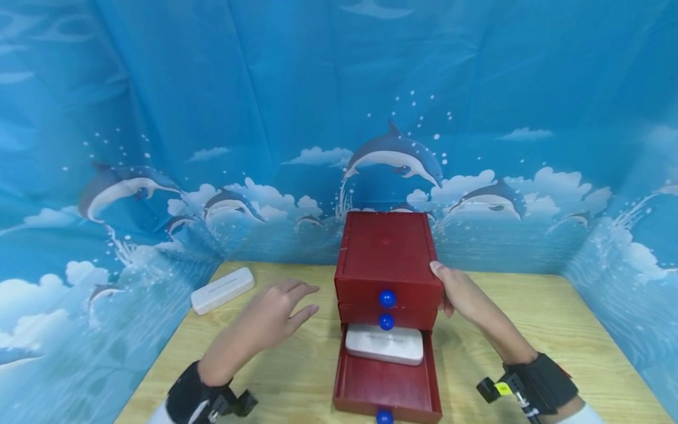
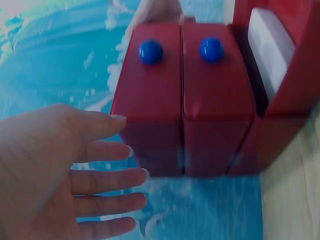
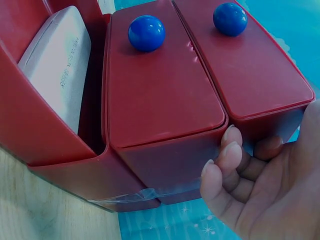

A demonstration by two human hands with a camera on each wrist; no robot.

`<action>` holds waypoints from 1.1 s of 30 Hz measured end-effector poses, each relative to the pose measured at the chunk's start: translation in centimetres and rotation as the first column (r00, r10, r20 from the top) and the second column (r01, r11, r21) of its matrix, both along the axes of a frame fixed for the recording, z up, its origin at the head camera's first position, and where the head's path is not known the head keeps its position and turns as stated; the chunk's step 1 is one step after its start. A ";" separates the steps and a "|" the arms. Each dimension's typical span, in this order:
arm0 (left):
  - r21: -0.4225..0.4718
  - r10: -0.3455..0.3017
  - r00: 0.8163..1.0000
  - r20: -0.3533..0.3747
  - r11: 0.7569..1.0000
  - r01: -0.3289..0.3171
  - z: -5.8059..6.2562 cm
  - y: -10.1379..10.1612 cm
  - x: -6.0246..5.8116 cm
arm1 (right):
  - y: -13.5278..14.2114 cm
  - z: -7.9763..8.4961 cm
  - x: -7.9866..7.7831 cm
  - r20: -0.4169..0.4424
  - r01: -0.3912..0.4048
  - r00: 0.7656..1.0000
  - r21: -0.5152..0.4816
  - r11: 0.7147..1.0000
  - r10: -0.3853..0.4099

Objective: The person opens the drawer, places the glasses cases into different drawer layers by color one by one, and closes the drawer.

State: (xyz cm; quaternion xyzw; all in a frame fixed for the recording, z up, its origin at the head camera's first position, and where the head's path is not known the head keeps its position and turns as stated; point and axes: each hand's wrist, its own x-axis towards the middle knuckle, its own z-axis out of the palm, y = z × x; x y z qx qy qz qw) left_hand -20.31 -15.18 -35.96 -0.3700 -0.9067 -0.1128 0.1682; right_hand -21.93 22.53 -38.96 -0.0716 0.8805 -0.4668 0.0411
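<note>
A red drawer cabinet (image 1: pixel 386 247) with blue round knobs (image 1: pixel 387 299) stands on the table, its upper two drawers closed. The bottom drawer (image 1: pixel 386 386) is pulled out, and a white oblong case (image 1: pixel 384 345) with printed lettering lies at its back. My right hand (image 1: pixel 462 291) grips the cabinet's right side, thumb at the top edge and fingers curled against the side wall. To the left of the cabinet, my left hand (image 1: pixel 270 312) hovers with fingers extended, holding nothing. In the left wrist view its fingertips (image 2: pixel 135 180) point toward the cabinet's side.
Another white oblong case (image 1: pixel 222 290) lies on the wooden table (image 1: pixel 296 365) at the back left. A blue curtain (image 1: pixel 291 88) printed with dolphins encloses the table at the back and on both sides.
</note>
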 end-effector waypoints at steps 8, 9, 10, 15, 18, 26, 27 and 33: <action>-0.025 0.144 0.989 -0.030 0.989 -0.145 -0.6 -4.1 -2.9 | -0.1 0.3 -0.1 -0.003 -0.009 1.000 0.003 1.000 0.009; -0.031 0.165 0.986 -0.032 0.986 -0.166 -0.8 -4.7 -3.4 | -0.1 0.3 -0.1 -0.004 -0.011 1.000 0.003 1.000 0.011; -0.037 0.187 0.982 -0.031 0.981 -0.188 -1.1 -5.3 -3.8 | -0.1 0.3 -0.1 -0.002 -0.012 1.000 0.000 1.000 0.012; -0.028 0.274 0.962 0.011 0.961 -0.274 -2.6 -8.3 -5.8 | 0.0 -0.1 0.1 0.013 -0.004 1.000 -0.002 1.000 0.004; -0.016 0.315 0.947 0.065 0.949 -0.314 -3.6 -9.7 -6.8 | 0.1 -0.2 0.3 0.024 0.008 1.000 0.009 1.000 -0.008; -0.005 0.411 0.888 0.205 0.908 -0.419 -5.3 -12.7 -9.0 | -0.1 0.1 0.5 0.010 -0.005 1.000 0.002 1.000 0.005; -0.003 0.418 0.884 0.209 0.904 -0.427 -5.5 -13.0 -9.2 | -0.1 0.2 0.4 0.009 -0.005 1.000 0.003 1.000 0.005; -0.004 0.463 0.853 0.241 0.879 -0.476 -6.6 -14.2 -10.1 | -0.1 0.2 0.3 0.015 0.007 1.000 0.007 1.000 -0.007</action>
